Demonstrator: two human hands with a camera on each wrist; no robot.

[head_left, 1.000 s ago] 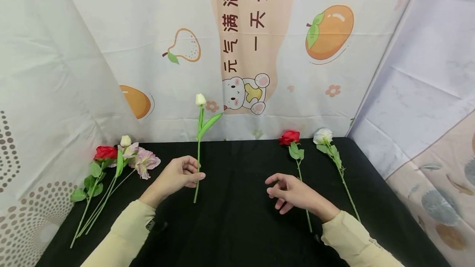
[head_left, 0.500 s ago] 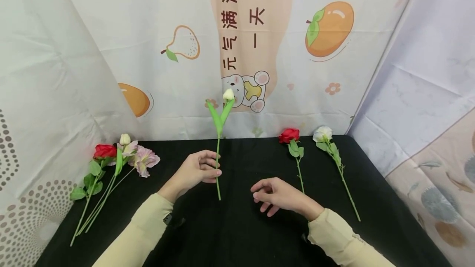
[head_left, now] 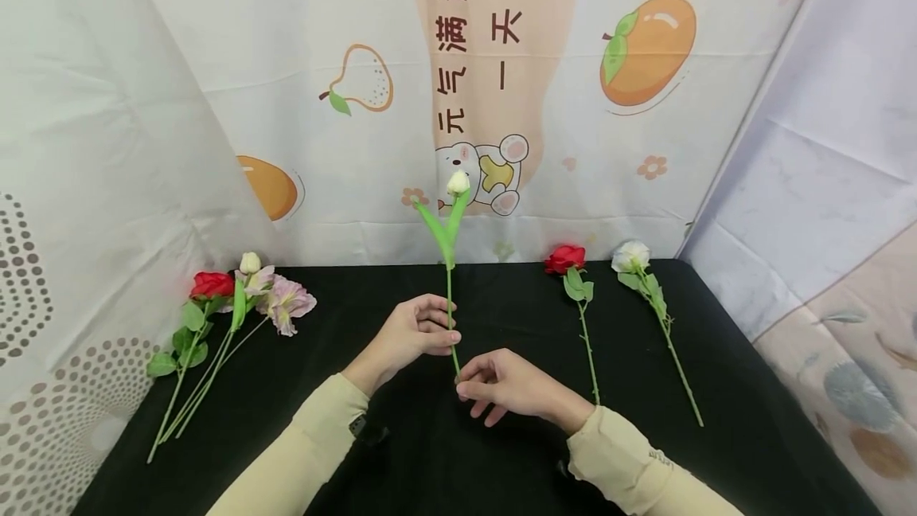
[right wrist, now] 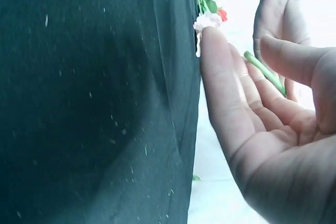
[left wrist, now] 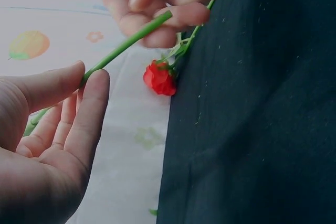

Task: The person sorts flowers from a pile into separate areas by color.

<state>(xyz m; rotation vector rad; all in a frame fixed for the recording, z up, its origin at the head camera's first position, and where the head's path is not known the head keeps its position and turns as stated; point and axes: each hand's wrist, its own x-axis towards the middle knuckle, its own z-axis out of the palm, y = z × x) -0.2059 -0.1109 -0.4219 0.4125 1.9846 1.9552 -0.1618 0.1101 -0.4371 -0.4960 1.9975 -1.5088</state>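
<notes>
My left hand [head_left: 411, 337] pinches the green stem of a white tulip [head_left: 458, 183] between thumb and fingers, low on the stem. The tulip stands upright above the black cloth, its two long leaves spread below the bud. In the left wrist view, the stem [left wrist: 128, 43] runs out past my thumb and fingertip. At its lower end is my right hand [head_left: 512, 385], fingers loosely curved, thumb apart from them. From the right wrist, the cut end of the stem [right wrist: 265, 72] shows between that thumb and the fingers, ungripped.
At the left lie a red rose [head_left: 212, 285], another white tulip [head_left: 250, 263] and pink-lilac flowers [head_left: 288, 302], stems together. On the right, a red rose [head_left: 565, 259] and a white rose [head_left: 631, 256] lie apart on the black cloth [head_left: 430, 468]. Printed curtains [head_left: 286, 126] hang behind.
My left hand has carried the tulip to the right, and its leaves have turned to show both sides. My right hand has moved left to the stem's lower end.
</notes>
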